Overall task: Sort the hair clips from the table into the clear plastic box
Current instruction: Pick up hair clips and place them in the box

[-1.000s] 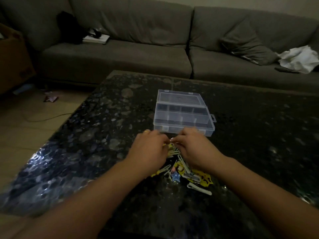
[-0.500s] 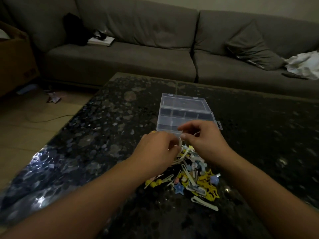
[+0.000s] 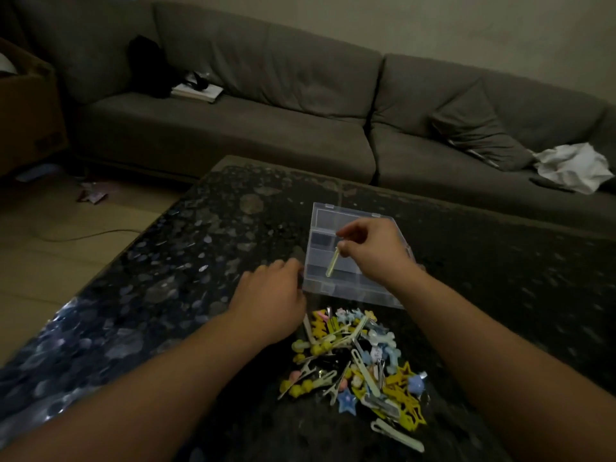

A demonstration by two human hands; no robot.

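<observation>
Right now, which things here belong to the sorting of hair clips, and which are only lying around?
For the job:
- pale green clip, pinched by the right hand
- clear plastic box, lid open
- pile of hair clips on the table
- left hand, at the box's corner

Lying about:
- book on the sofa
- cushion
- white cloth
- cardboard box
</observation>
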